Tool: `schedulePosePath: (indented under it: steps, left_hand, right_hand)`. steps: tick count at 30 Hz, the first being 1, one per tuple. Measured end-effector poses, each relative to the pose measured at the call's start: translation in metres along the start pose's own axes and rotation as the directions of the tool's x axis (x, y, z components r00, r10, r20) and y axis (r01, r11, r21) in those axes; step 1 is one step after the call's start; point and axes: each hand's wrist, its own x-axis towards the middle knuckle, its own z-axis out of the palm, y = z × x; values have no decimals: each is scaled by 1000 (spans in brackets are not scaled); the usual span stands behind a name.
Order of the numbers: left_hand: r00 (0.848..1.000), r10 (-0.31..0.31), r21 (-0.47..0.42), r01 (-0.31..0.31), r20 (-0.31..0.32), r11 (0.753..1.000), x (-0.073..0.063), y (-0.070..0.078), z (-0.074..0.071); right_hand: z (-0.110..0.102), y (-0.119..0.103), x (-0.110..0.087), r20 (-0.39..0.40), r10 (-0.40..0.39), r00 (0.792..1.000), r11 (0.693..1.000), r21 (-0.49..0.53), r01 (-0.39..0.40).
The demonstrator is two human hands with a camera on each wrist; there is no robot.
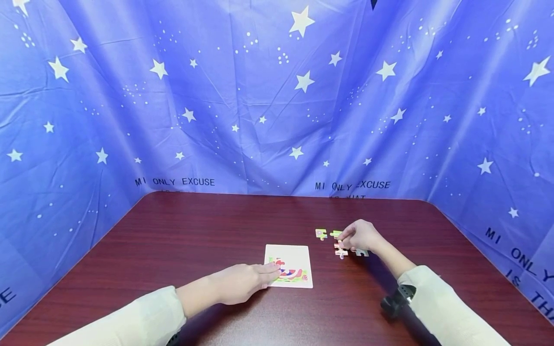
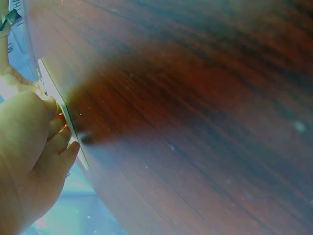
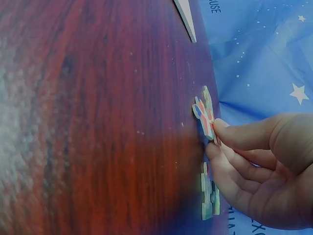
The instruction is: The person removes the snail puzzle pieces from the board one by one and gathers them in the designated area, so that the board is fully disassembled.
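Note:
A square white puzzle board lies on the table, part of a colourful picture filled in along its lower portion. My left hand rests on the board's left side, fingers extended and covering part of the picture; the left wrist view shows this hand at the board's edge. Right of the board, my right hand pinches a jigsaw piece between thumb and fingers. That piece is tilted in the right wrist view. Near it lie loose jigsaw pieces, one pink and green, another mostly hidden by the fingers.
Another pale jigsaw piece lies beneath the right hand. The dark reddish wooden table is bordered by a blue star-patterned curtain at the back and both sides. A black device is strapped to the right wrist.

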Motion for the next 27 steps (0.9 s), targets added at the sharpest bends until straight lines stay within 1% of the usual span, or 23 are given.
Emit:
schedulePosePath:
  steps: [6, 8, 12, 18, 27]
  left_hand:
    - [1000, -2, -4, 2, -1, 1000, 0, 0, -1]
    - [1000, -4, -11, 4, 2, 1000, 0, 0, -1]
    - [1000, -8, -18, 8, 6, 1000, -1, 1, -2]
    - [1000, -11, -15, 11, 4, 1000, -1, 1, -2]
    - [1000, 8, -2, -8, -10, 1000, -1, 0, 0]
  right_hand:
    - [0, 2, 0, -55, -58, 997, 994, -93, 52]
    - [0, 2, 0, -62, -58, 996, 993, -106, 51]
    - [0, 2, 0, -66, -50, 997, 993, -110, 42]
    - [-1, 3, -2, -83, -71, 994, 991, -122, 61]
    - [1, 3, -4, -93, -76, 993, 990, -128, 64]
